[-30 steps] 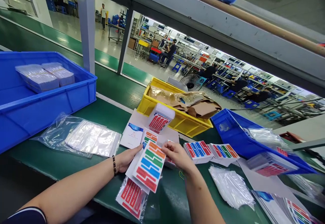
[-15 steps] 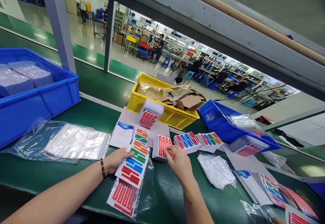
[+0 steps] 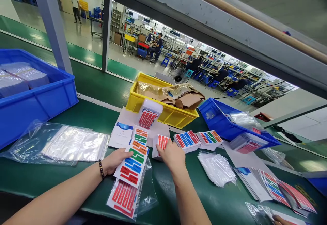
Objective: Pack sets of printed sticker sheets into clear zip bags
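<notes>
My left hand [image 3: 117, 161] grips a sticker sheet [image 3: 133, 165] with orange, green, blue and red shapes, thumb on top. Beneath this sheet a red label sheet [image 3: 124, 197] shows, by a clear plastic bag [image 3: 148, 197] on the bench. My right hand [image 3: 173, 155] is bent over a stack of red label sheets [image 3: 163, 139], its fingers closed at the top sheet; the hand partly hides the stack. Beyond my left hand lie another multicoloured sheet [image 3: 140, 135] and a white booklet [image 3: 121, 134]. Red-and-blue sheets [image 3: 187, 140] and multicoloured sheets [image 3: 209, 137] are stacked to the right.
Clear bags lie left [image 3: 75, 143] and right [image 3: 217, 169]. A yellow bin [image 3: 163, 114] holds brown packaging; blue bins stand left [image 3: 56, 94] and right [image 3: 217, 119]. Another person's hand [image 3: 279, 220] shows at the lower right, near fanned sheets [image 3: 274, 187]. A grey post [image 3: 52, 24] rises left.
My right hand has moved slightly left and farther over the red stack, its fingers now more curled. My left hand keeps its sheet. The other person's hand at lower right has shifted.
</notes>
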Tool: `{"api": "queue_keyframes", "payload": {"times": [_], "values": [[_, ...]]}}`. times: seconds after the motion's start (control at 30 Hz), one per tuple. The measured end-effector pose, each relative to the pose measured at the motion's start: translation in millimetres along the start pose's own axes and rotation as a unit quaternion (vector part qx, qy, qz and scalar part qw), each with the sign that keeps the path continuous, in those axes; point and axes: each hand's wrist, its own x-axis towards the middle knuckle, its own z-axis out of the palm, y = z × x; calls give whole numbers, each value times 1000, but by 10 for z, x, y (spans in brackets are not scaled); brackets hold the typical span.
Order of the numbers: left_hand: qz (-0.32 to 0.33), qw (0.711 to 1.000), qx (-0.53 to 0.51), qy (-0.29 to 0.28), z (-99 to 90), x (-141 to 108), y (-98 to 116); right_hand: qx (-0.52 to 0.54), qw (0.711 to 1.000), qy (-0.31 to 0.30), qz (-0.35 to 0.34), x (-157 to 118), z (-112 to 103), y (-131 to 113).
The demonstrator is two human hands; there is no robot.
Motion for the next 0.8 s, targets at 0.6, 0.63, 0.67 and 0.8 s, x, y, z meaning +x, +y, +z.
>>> {"api": "queue_keyframes", "payload": {"times": [0.6, 0.63, 0.67, 0.8], "values": [[1, 1000, 0, -5, 18, -22, 22, 53, 998, 13, -36, 22, 16, 263], [0, 1000, 2, -4, 4, -12, 15, 57, 998, 12, -36, 20, 13, 274], [1, 1000, 4, -4, -9, -3, 6, 59, 998, 11, -36, 16, 9, 282], [5, 1000, 2, -3, -25, 9, -6, 61, 997, 4, -36, -18, 4, 302]]}}
